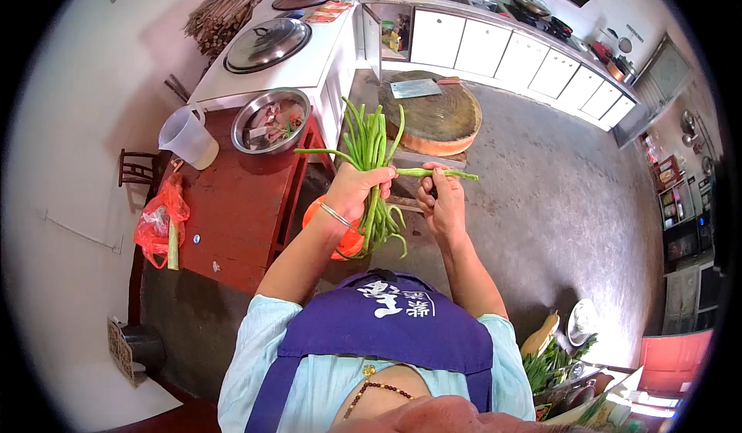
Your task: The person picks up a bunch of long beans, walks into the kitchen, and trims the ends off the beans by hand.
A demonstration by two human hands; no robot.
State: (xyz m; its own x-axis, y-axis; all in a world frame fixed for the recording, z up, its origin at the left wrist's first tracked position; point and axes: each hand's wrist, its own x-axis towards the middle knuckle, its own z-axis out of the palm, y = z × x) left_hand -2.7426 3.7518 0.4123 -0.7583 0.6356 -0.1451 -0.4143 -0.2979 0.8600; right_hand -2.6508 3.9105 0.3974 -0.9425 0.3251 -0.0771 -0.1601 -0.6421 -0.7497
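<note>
My left hand (354, 191) is closed around a bundle of long green beans (372, 143), whose ends stick up above the fist and hang down below it. Between the thumb and fingers of my right hand (443, 201) is the end of a single long bean (437, 173), stretched sideways from the bundle. An orange-red container or bag (347, 243) shows partly behind my left wrist and the hanging beans. Beyond the beans, a cleaver (415, 88) lies flat on a round wooden chopping block (433, 116).
On the red table (224, 224) at left stand a metal bowl of cut meat (272, 122), a plastic jug (188, 139) and a red plastic bag (164, 217). A lidded wok (268, 44) sits on the white stove. Vegetables (553, 367) lie at lower right.
</note>
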